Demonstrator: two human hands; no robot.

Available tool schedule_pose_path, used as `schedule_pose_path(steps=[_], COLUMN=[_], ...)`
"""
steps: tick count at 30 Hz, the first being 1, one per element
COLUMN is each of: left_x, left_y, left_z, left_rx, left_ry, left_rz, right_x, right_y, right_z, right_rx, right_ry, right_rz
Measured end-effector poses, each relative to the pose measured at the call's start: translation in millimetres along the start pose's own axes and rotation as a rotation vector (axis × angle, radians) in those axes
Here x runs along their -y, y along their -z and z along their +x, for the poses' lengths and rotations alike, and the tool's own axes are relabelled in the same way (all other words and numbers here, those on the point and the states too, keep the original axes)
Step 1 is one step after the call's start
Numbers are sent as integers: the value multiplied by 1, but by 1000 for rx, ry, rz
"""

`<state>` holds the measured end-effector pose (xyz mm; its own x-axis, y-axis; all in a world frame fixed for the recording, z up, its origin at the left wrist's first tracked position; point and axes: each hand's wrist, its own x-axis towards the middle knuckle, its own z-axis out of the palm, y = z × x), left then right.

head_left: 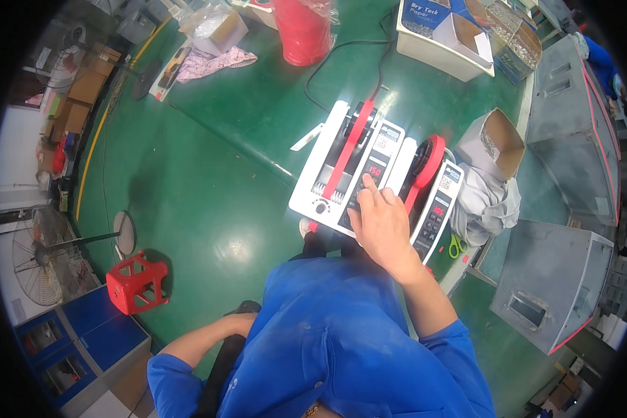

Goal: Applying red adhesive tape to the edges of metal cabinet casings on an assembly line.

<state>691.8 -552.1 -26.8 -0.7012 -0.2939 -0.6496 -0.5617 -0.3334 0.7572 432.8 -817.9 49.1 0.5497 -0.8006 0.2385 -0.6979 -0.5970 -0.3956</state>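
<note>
In front of me stands a white automatic tape dispenser [308,198] with a strip of red tape [348,157] running down its middle. My right hand [382,221] rests over its keypad panel, holding nothing. The index finger is stretched out to the panel just below the lit red display [375,171]; the thumb is apart from it. Beside it, to the right, is a second dispenser [442,198] with a roll of red tape [433,157] and its own lit display. My left hand [242,323] is down at my left side, its fingers hidden by my clothing.
Green scissors [456,246], a grey cloth [484,202] and an open carton [491,143] lie right of the dispensers. Farther back are a white bin [439,54] and a red wrapped roll [301,31]. A red stool [138,284] stands left; grey metal boxes [547,279] stand right.
</note>
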Motion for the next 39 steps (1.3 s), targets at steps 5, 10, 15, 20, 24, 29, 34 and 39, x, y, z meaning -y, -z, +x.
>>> schedule_pose_path(steps=[5, 10, 15, 20, 24, 29, 34, 39], left_x=[2, -3, 0, -6, -4, -12, -5, 10], left_y=[-2, -1, -3, 0, 0, 5, 2, -1], left_z=[0, -1, -1, -2, -2, -4, -2, -2], left_rx=[-3, -10, -15, -12, -1, 19, 0, 20], left_ry=[-23, -9, 18, 15, 4, 18, -9, 11], left_rz=[-5, -11, -26, -12, -2, -16, -13, -15], right_x=[0, 2, 4, 3, 2, 2, 4, 2], right_y=[0, 0, 0, 0, -3, -2, -2, -1], right_z=[0, 2, 2, 1, -1, 0, 2, 3], right_rx=[3, 4, 14, 25, 13, 17, 38, 22], right_ry=[4, 0, -1, -5, -18, -20, -25, -4], right_rz=[-2, -13, -29, -15, 18, 27, -3, 11])
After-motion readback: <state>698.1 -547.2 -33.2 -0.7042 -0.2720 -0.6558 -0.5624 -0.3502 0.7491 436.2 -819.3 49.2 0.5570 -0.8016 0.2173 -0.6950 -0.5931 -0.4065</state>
